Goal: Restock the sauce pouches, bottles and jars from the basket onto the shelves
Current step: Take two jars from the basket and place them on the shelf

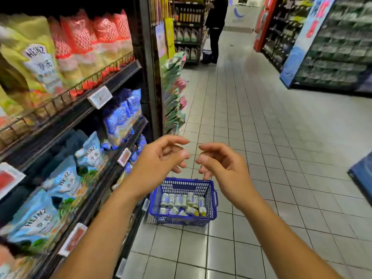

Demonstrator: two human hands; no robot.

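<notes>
A blue plastic basket (213, 198) stands on the tiled floor beside the shelf foot, holding several small sauce bottles (182, 204) lying in rows. My left hand (161, 158) and my right hand (217, 162) hover side by side in the air above the basket, fingers loosely curled, holding nothing. On my left, the shelves (84, 109) carry Heinz pouches: yellow ones (38, 57) and red ones (94, 43) on the upper level, light blue ones (64, 182) and dark blue ones (122, 117) below.
White price tags (99, 97) hang on the shelf edges. Green packets (174, 87) hang on the shelf end. A person in dark clothes (215, 27) stands far down the aisle. Another shelf block (332, 47) lines the right side, and a blue object (362, 174) juts in at the right edge.
</notes>
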